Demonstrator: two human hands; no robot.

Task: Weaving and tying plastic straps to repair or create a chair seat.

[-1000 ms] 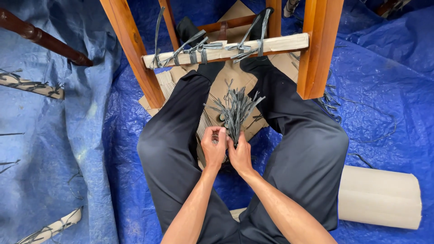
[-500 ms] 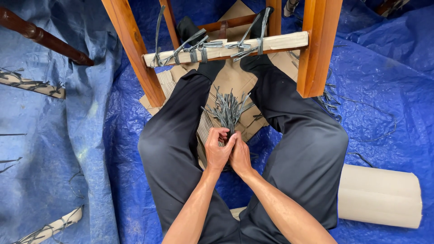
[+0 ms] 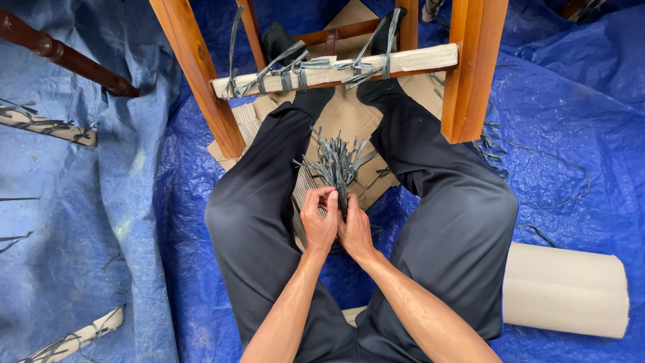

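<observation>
Fig.: seated person, legs under wooden frame (image 3: 201, 74). Left hand (image 3: 319, 225) & right hand (image 3: 354, 232) pressed together, fingers curled tight round base of grey strip bundle (image 3: 334, 165). Good practice, judged: keep grip low & firm, ends level, so strips don't slip. Bundle fans upward beyond fingertips, between knees, over cardboard (image 3: 349, 117). Cross rail (image 3: 336, 67) carries tied strips.
</observation>
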